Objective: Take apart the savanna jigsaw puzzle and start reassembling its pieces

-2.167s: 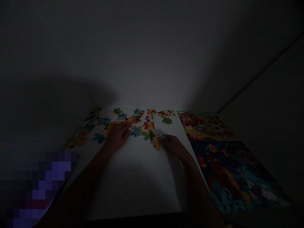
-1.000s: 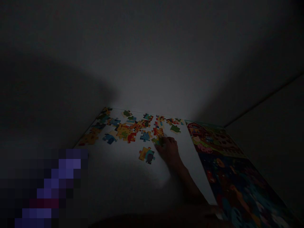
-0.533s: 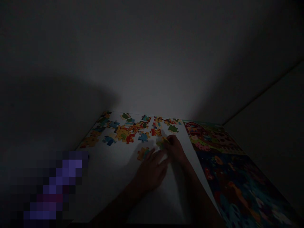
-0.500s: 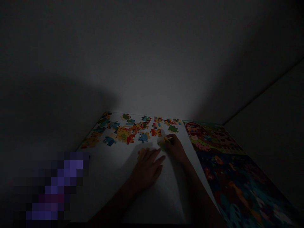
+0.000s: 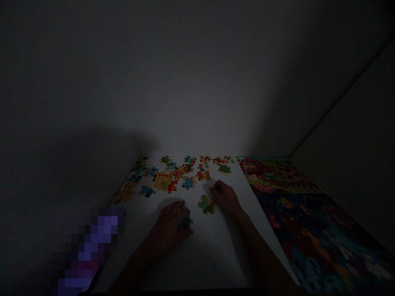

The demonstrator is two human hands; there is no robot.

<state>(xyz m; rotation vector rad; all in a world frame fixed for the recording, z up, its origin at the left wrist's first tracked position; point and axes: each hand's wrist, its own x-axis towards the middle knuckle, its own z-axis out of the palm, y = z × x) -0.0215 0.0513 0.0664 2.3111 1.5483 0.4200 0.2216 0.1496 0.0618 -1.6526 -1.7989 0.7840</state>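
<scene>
My left hand (image 5: 171,225) is closed on a puzzle piece (image 5: 185,221), dark with a bluish-green tab, held between thumb and fingers low over the white tabletop (image 5: 210,250). To the right, my right hand (image 5: 227,199) has its fingers curled together; darkness hides whether anything is in them. Just below its fingertips lies a green and yellow puzzle piece (image 5: 206,204), flat on the white surface. A blue puzzle piece (image 5: 189,182) and a red-orange one (image 5: 203,175) lie beyond the hands.
Many joined and loose puzzle pieces (image 5: 165,181) spread across the back left. A green piece (image 5: 225,169) lies at the back. On the right are a farm picture (image 5: 277,176) and a dark blue picture (image 5: 314,238). A pixelated purple object (image 5: 95,242) stands front left; a wall (image 5: 197,102) rises behind.
The green and yellow piece, earlier in my right hand's fingers, now lies on the table. My left hand has shifted left and closed on a piece. The view has tilted slightly.
</scene>
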